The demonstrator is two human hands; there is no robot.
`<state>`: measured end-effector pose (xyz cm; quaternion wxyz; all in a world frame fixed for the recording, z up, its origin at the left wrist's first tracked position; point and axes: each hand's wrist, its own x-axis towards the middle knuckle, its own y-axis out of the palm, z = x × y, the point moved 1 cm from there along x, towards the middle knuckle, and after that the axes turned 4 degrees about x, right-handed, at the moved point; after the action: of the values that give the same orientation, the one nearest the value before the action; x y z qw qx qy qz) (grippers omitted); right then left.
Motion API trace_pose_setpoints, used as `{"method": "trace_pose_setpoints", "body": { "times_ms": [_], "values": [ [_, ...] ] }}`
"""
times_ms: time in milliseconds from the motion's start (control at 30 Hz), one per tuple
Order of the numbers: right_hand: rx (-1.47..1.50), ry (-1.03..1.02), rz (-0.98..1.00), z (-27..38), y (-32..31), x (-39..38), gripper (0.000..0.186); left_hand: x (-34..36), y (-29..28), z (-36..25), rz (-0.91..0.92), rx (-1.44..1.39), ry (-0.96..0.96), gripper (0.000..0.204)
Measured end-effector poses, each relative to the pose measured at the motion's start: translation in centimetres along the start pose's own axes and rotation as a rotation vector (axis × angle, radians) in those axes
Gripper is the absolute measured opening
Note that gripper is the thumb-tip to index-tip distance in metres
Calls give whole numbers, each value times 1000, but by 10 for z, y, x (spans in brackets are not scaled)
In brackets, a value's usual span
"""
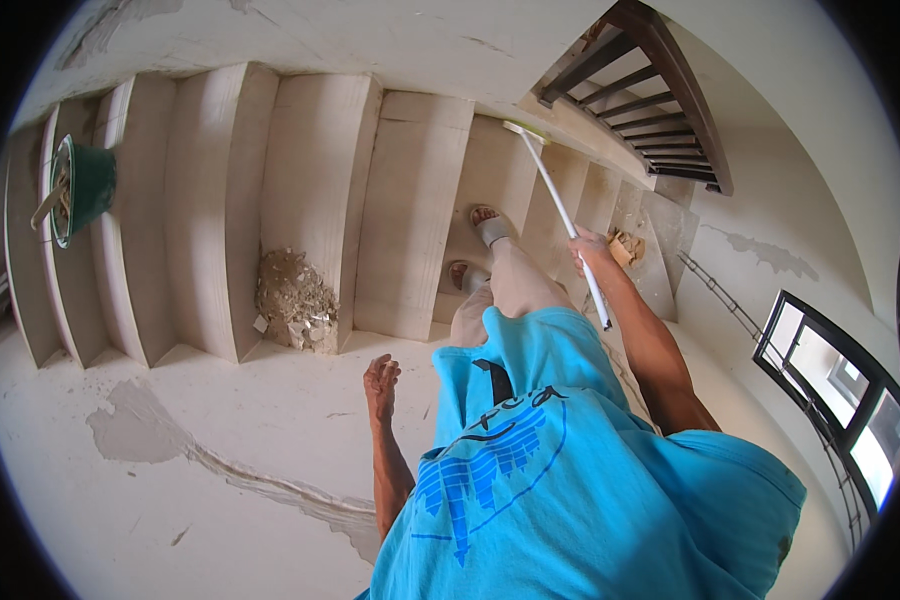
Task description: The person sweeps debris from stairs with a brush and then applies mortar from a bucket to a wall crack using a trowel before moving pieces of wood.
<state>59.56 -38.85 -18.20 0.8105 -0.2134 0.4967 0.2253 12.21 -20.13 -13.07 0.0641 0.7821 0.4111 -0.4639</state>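
My right hand [590, 250] grips a white pole [555, 190], whose flat head with pale yellow-green edging [523, 129] rests at the far end of a stair tread. My left hand [380, 385] hangs beside my body near the wall, empty, with loosely curled, separated fingers. My sandalled feet [492, 226] stand on the pale, dusty steps [405, 220]. A heap of grey rubble and chips [295, 300] lies on a step to my left, and some tan broken pieces [625, 248] lie beyond my right hand.
A green bucket [90, 195] with debris and a tool handle sits on the steps at the far left. A dark railing [640, 100] borders an opening at upper right. Cables [730, 300] run along the right wall by a black-framed window [830, 380]. The lower wall [220, 420] has rough plaster patches.
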Motion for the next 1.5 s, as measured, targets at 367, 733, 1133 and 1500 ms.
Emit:
{"method": "trace_pose_setpoints", "body": {
  "times_ms": [367, 733, 1133, 1500],
  "values": [
    [-87, -43, -175, -13, -29, -31, 32, 0, 9, 24, 46, -46, -6, 46],
    [-458, -158, -159, -15, -9, -3, 48, 10, -8, -11, 33, 38, 6, 45],
    [-684, -421, -17, -11, -5, -6, 56, 17, 4, 1, 84, -23, 8, 42],
    [-233, -211, 70, 24, 70, 5, 46, 15, 0, -9, 57, 13, -4, 47]
  ]
}}
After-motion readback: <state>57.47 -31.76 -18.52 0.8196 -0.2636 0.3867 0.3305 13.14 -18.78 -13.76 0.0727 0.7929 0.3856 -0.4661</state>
